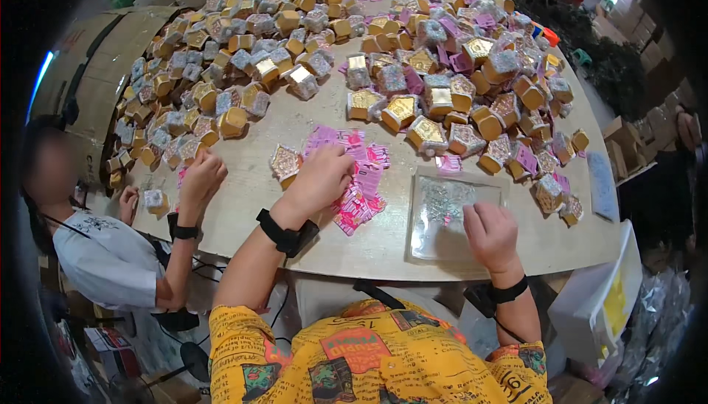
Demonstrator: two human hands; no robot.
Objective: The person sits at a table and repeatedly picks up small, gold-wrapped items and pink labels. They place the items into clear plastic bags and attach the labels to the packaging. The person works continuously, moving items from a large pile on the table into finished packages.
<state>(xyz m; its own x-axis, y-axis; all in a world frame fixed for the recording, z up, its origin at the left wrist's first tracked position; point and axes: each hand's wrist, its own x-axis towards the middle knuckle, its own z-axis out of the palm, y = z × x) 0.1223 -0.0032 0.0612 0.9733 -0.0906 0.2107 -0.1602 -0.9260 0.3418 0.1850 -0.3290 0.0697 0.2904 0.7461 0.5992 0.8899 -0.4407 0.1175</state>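
Note:
My left hand (pixel 318 177) is over a loose pile of pink printed cards (pixel 361 201), fingers curled down and closed against it. Whether a card is between the fingertips cannot be made out. Just left of that hand stands a small house-shaped ornament (pixel 285 164) with a gold and patterned front. My right hand (pixel 493 234) is closed above the right side of a shallow clear plastic tray (pixel 424 251). Small silvery pieces (pixel 446 201) lie scattered in the tray. What the right fingers hold, if anything, is hidden.
Heaps of gold house ornaments (pixel 402 111) in clear wrap cover the far table (pixel 310 102), with purple cards among those at right. A co-worker's hand (pixel 203 180) works at left, near a wrapped ornament (pixel 155 201). A white box (pixel 594 304) stands by the right edge.

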